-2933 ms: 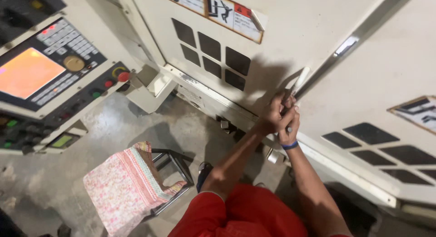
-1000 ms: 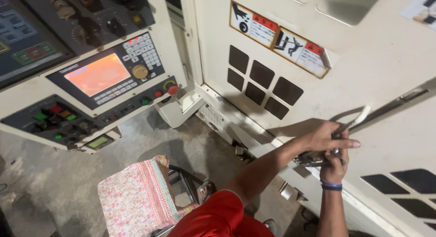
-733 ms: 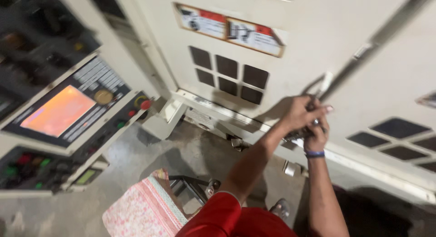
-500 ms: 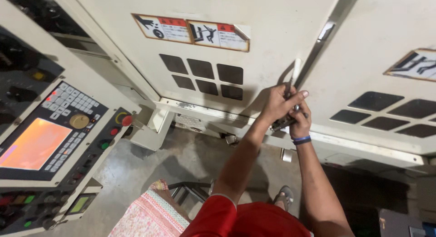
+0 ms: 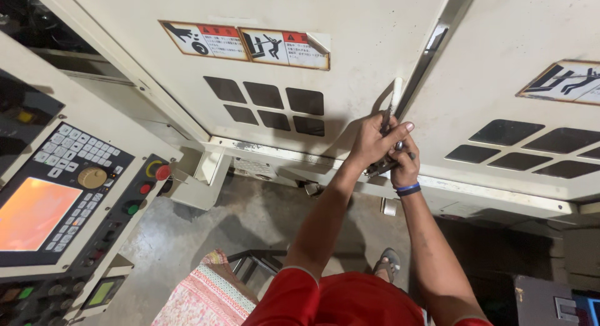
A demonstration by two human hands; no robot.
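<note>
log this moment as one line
left hand: on door handle | right hand: gripping handle below left | door: cream, vented | control panel: lit orange, at left

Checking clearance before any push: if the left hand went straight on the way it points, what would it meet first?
The left hand wraps the door handle and points at the cream door panel right behind it. It would likely meet that panel first, near the dark seam; the gap between them is hard to judge.
</note>
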